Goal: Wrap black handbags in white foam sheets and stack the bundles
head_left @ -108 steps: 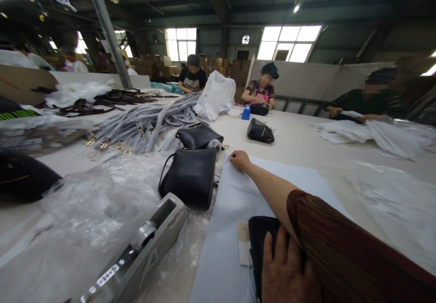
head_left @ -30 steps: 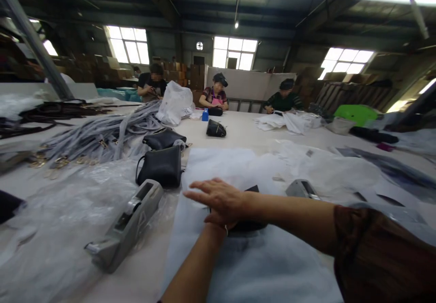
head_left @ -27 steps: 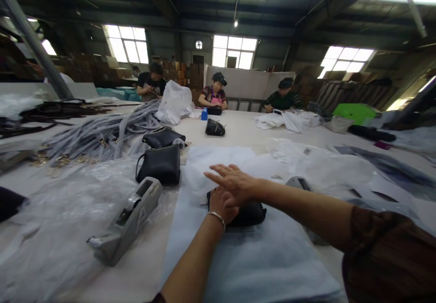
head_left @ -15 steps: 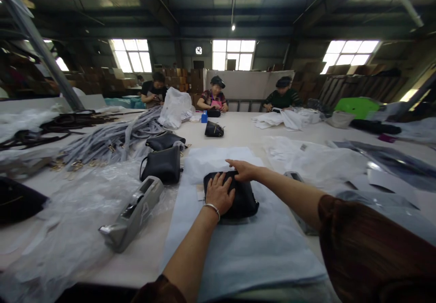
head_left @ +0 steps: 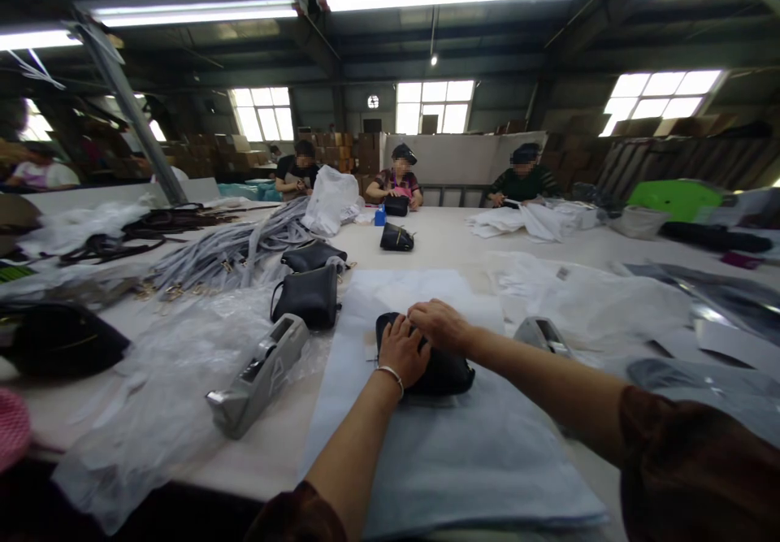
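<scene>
A small black bag (head_left: 448, 373) lies on a pale sheet of wrapping paper (head_left: 451, 461) in front of me. My left hand (head_left: 403, 353), with a bracelet at the wrist, rests flat on the bag's left side, fingers spread. My right hand (head_left: 439, 323) lies over the bag's top edge with its fingers curled down onto it, right beside my left hand. What the right fingers pinch is hidden.
A grey tape dispenser (head_left: 259, 375) lies on crumpled clear plastic (head_left: 152, 412) to the left; a second dispenser (head_left: 542, 335) sits right. Two black bags (head_left: 308, 297) and grey straps (head_left: 225, 253) lie beyond. Three people work at the table's far end.
My right hand has drawn back from the bag's far edge and curled onto its top beside my left hand. The camera has shifted left; the bag stays on the paper.
</scene>
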Motion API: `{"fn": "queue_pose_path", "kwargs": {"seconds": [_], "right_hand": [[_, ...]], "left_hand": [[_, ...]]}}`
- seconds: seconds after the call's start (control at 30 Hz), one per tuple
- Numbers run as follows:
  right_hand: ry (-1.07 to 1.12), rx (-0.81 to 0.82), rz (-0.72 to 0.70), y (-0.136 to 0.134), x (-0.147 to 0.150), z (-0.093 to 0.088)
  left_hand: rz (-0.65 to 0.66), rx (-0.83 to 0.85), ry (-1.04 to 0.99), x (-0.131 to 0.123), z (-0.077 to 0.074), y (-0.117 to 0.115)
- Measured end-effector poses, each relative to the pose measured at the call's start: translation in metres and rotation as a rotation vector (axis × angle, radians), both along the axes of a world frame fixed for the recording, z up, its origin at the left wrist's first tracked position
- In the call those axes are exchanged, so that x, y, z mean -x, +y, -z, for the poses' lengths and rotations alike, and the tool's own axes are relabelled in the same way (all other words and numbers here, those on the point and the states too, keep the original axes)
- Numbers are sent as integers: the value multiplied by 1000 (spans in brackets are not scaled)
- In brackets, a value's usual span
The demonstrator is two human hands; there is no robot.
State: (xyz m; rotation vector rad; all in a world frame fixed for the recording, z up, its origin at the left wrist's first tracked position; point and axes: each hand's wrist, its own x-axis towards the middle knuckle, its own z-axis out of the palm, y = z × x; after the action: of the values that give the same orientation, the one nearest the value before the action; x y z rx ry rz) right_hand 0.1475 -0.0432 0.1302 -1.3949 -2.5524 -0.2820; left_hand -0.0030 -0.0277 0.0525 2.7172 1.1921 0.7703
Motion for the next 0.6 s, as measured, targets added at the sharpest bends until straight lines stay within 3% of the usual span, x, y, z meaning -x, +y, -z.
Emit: {"fn": "queue_pose_path", "kwargs": {"seconds": [0.13, 0.23, 0.43, 0.6], "right_hand": [[139, -56, -190, -49, 11, 23], [308, -58, -249, -75, 12, 43], [584, 58, -152, -87, 2, 67], [828, 249, -39, -81, -10, 66]], "left_hand": [[138, 132, -100, 0, 1, 3], [173, 245, -181, 1, 5, 5], [177, 469, -525, 1, 3, 9], [71, 728, -1076, 21, -8, 16]]}}
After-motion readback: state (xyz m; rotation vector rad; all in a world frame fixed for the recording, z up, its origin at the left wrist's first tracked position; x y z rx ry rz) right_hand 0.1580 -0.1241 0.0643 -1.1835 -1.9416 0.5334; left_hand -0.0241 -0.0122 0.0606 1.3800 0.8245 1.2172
